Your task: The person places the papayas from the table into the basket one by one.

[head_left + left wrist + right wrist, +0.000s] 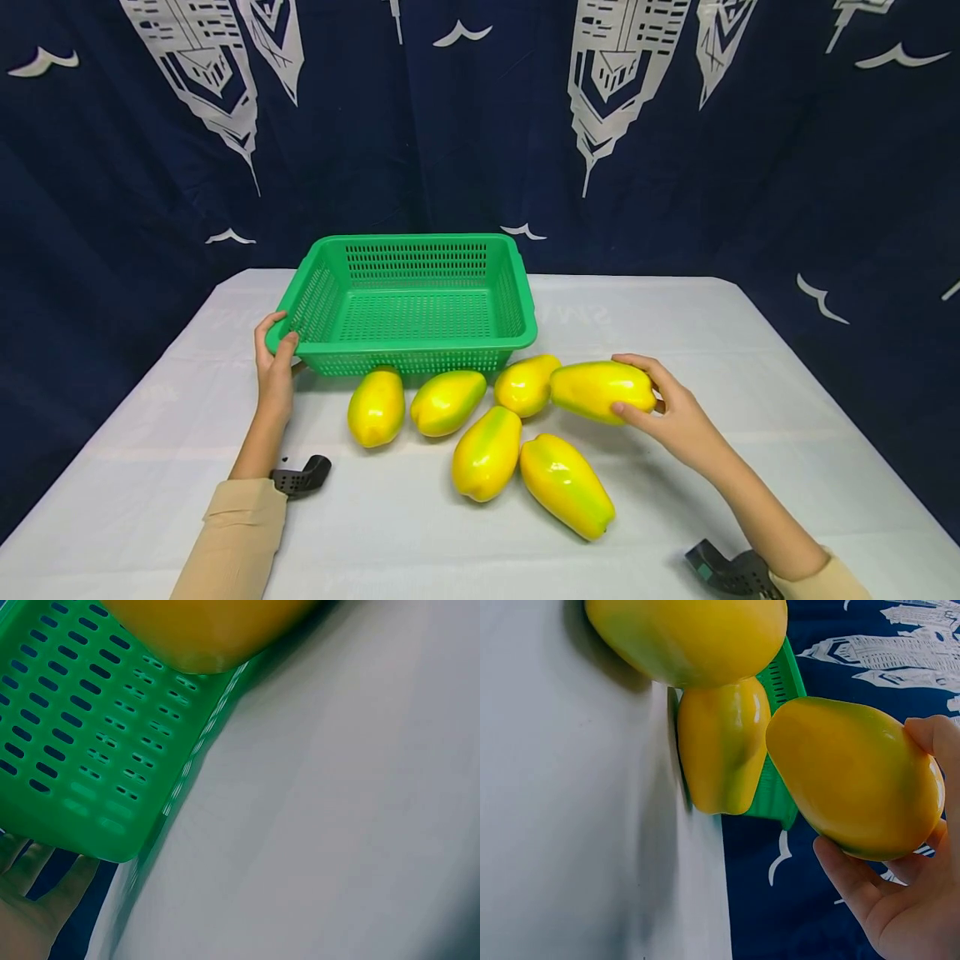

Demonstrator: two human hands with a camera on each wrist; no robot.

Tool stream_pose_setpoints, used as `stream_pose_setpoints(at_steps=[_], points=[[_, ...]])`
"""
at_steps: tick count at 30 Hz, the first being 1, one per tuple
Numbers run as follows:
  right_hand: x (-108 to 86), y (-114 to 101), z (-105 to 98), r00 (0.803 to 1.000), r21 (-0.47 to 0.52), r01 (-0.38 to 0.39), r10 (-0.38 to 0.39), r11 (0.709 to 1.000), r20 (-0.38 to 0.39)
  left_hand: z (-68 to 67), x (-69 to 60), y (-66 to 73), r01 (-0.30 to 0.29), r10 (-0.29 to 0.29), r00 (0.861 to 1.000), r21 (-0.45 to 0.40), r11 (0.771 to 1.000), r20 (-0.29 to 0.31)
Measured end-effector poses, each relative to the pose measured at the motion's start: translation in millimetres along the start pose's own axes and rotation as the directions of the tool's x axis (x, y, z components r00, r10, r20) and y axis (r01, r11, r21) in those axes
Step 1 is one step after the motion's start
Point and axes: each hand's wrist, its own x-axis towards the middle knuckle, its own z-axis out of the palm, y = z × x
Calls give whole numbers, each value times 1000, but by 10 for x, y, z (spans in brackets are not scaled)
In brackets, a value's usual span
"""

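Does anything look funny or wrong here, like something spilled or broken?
Yes, one funny thing: on the dark blue curtain at the back, the white buildings are upside down, with their spires pointing down. Nothing looks spilled or broken: the yellow fruits and the green basket look whole.

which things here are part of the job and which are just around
Seemingly part of the job:
green basket, gripped by the left hand
yellow fruit held in the right hand
five more yellow fruits near the basket

Just around:
white tablecloth
dark blue backdrop
black wrist devices
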Motion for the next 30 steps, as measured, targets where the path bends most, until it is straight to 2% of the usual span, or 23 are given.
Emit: stream_pose_setpoints(at_steps=[9,23,30], points=[[36,-9,-27,1000,10,3,-3,1000,-3,12,0,10,-4,4,1000,10,1000,-10],[134,-156,-84,1000,10,13,-13,1000,-14,0,10,20,-8,8,1000,7,1000,-16],[181,-207,-104,998,38,48,-46,998,-30,-3,3,19,-11,11,1000,-11,1000,-9]])
